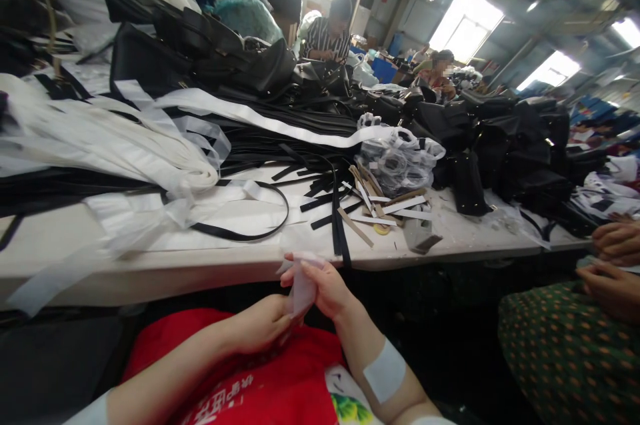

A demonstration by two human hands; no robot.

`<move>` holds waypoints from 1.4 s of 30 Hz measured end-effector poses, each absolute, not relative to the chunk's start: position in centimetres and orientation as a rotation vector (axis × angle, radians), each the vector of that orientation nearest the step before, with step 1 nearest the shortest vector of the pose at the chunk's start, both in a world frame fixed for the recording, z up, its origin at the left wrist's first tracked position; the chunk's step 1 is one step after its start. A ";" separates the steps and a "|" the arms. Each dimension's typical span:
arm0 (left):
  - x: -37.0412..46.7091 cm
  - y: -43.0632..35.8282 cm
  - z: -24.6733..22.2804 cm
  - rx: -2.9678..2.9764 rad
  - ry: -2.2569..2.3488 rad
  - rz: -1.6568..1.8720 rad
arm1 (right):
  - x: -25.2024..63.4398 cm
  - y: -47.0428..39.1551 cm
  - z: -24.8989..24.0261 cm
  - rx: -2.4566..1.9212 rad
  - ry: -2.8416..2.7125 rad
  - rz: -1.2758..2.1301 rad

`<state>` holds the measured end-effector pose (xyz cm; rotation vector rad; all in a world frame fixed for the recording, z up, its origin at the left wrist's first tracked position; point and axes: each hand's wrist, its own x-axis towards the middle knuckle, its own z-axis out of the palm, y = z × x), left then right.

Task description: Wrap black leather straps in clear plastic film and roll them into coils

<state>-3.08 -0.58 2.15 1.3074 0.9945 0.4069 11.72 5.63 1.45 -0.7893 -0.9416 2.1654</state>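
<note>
A thin, pale translucent sheet is stretched between my two hands in front of the table's near edge. My right hand pinches its upper part between thumb and fingers. Lower and to the left, my left hand has its fingers closed at the sheet's bottom end, over the red apron. The left fingertips are partly hidden. Just beyond the hands, black straps hang over the edge of the white table.
White strip bundles and a looped black strap lie at left. Black bags are heaped along the back and right. Short strips lie near a clear plastic bag. Another person's hands are at far right.
</note>
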 end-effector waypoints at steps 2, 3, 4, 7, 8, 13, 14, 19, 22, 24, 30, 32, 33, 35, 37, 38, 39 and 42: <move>-3.4 -0.9 1.1 1.282 0.989 0.350 | 11.8 6.1 1.9 -0.813 -0.957 2.129; -3.7 -0.9 0.7 1.285 0.997 0.328 | 11.8 6.3 2.1 -0.824 -0.971 2.109; -3.9 -0.9 0.3 1.300 1.013 0.318 | 11.9 6.5 2.3 -0.834 -0.989 2.086; -4.9 -0.3 -0.2 1.392 1.099 0.404 | 12.0 6.7 2.7 -0.847 -1.053 2.023; -5.3 0.1 -0.1 1.413 1.119 0.475 | 12.1 6.7 2.7 -0.844 -1.085 2.019; -5.7 2.0 1.6 1.132 0.946 0.732 | 12.1 5.9 2.4 -0.796 -1.337 2.201; -5.4 2.3 2.0 1.034 0.923 0.749 | 12.0 5.7 2.2 -0.791 -1.357 2.258; -3.2 2.9 2.6 0.693 1.037 1.029 | 11.7 5.0 1.0 -0.850 -1.337 2.319; -2.8 3.1 2.4 0.672 1.102 1.106 | 12.0 4.7 0.5 -0.885 -1.330 2.278; -3.0 3.2 2.3 0.693 1.149 1.125 | 12.1 4.6 0.4 -0.879 -1.310 2.240; -5.4 3.1 3.2 0.721 1.144 1.293 | 12.2 5.1 0.6 -0.902 -1.328 1.919; -6.0 2.9 4.0 0.839 1.127 1.218 | 12.5 5.7 0.8 -0.948 -1.444 1.671; -6.2 2.8 4.4 0.939 1.117 1.140 | 12.7 6.0 1.0 -0.956 -1.533 1.522; -6.0 2.5 5.0 1.163 1.064 0.938 | 13.1 6.6 1.4 -0.928 -1.713 1.270; -5.2 2.2 5.3 1.336 0.975 0.769 | 13.3 6.8 2.1 -0.868 -1.850 1.200; -4.7 2.1 5.2 1.389 0.935 0.714 | 13.3 6.7 2.4 -0.826 -1.909 1.211; -4.3 1.9 5.0 1.425 0.907 0.684 | 13.3 6.5 2.8 -0.777 -1.963 1.229; -3.3 1.6 3.8 1.453 0.899 0.683 | 13.7 6.3 3.4 -0.671 -2.116 1.251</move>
